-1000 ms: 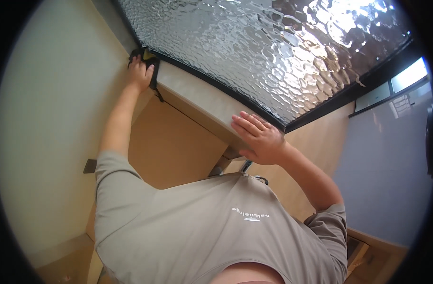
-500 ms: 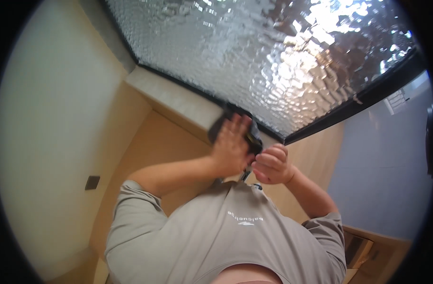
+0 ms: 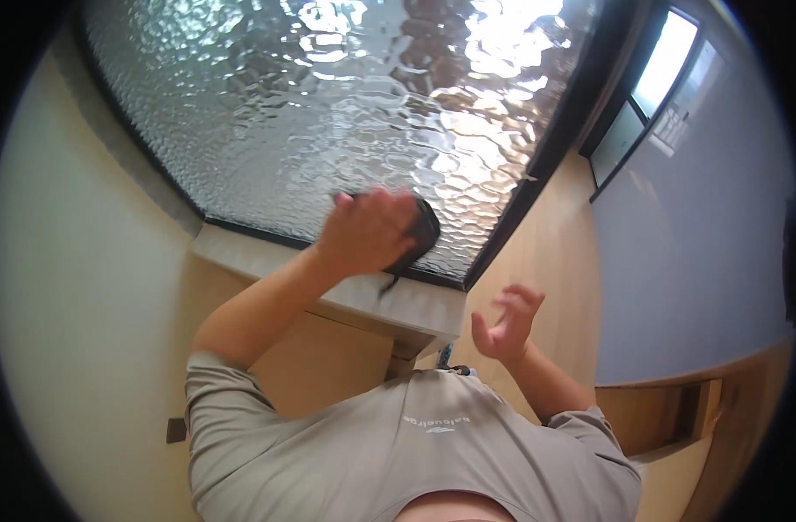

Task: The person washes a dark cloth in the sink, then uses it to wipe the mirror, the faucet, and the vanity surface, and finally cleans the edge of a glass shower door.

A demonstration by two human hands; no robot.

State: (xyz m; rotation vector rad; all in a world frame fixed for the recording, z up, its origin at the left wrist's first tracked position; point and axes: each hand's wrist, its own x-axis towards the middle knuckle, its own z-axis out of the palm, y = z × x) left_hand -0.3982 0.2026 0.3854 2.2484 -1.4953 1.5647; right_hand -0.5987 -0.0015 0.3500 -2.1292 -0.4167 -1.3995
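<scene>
My left hand [image 3: 367,233] is closed over a black rounded object [image 3: 426,228] with a short dark strap hanging below it; its exact kind is hidden by my fingers and blur. Behind them is the lower part of a rippled glass panel [image 3: 267,165] in a black frame; whether the object touches the glass I cannot tell. My right hand [image 3: 508,324], slightly blurred, is raised below the panel's lower right corner. Its fingers are apart and hold nothing.
A pale stone-like ledge [image 3: 328,300] runs under the glass panel, above a light wood front. A cream wall [image 3: 76,287] stands at the left. To the right lie a wood floor [image 3: 559,235], a blue-grey wall [image 3: 659,278] and a dark-framed glass door [image 3: 650,96].
My left hand and the black object have moved up and left, in front of the glass. My right hand has come away from it, its fingers spreading. The view has shifted.
</scene>
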